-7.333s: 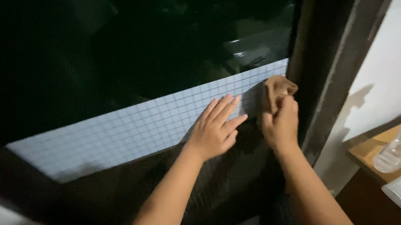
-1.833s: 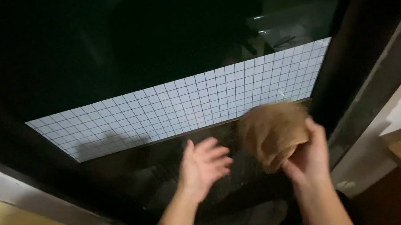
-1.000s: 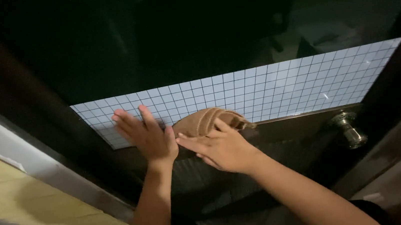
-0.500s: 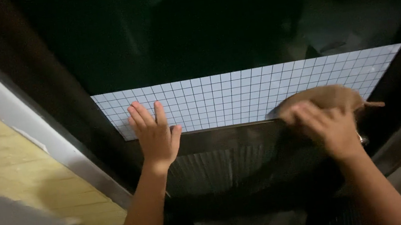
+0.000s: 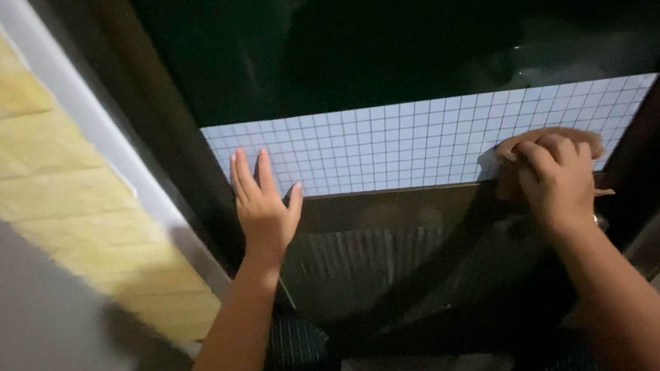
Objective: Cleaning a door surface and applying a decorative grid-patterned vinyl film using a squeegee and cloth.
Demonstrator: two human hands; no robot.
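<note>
No packages, labels, signs or screens are seen; only a white gridded sheet [image 5: 424,141] is stuck across the dark glass [image 5: 411,27].

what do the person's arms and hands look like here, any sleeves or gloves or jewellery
Both forearms are bare right down to the frame's lower edge, so no sleeves show. The left hand and the right hand wear no gloves, and no rings, watch or wristbands are visible. The fingernails look short and unpainted, though the dim light makes fine detail hard to judge.

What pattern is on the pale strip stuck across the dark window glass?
A fine square grid of dark lines on the pale rectangular film strip, clearest in the head view.
</note>
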